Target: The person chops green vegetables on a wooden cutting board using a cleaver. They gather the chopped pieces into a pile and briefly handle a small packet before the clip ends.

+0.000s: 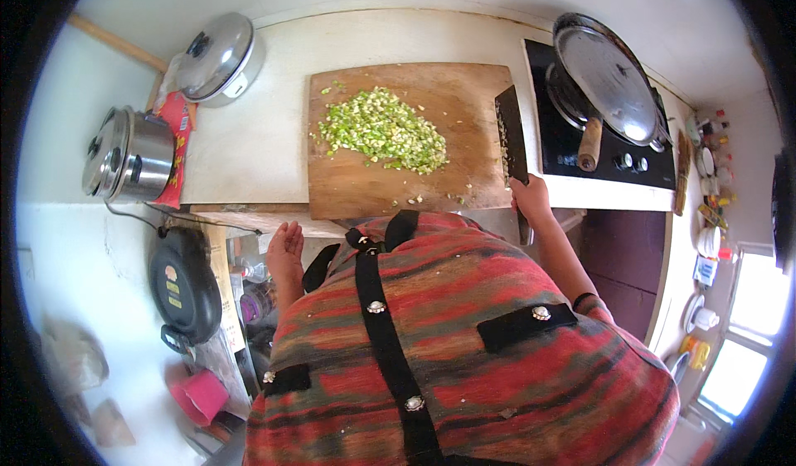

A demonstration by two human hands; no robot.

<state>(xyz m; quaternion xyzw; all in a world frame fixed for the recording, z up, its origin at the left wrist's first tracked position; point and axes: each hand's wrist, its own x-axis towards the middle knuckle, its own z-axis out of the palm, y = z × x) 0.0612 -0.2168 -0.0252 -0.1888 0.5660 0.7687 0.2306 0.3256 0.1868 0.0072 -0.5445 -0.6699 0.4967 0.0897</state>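
My right hand (pixel 530 200) grips the handle of a cleaver (pixel 511 133), whose dark blade lies along the right edge of a wooden cutting board (pixel 373 186). Small chopped bits cling to the blade. A spread pile of finely chopped green vegetable (pixel 388 131) covers the board's upper left and middle, with a few scraps near its front edge. Below the counter's front edge, left of the board, my left hand (pixel 286 246) is raised with nothing in it, its fingers close together but extended.
Right of the board, a lidded wok (pixel 606 86) with a wooden handle sits on a black cooktop (pixel 559 167). On the left stand a lidded pot (pixel 217 62), a steel cooker (pixel 134 155) with a cord and a red packet (pixel 176 130). A black pan (pixel 183 285) hangs lower left.
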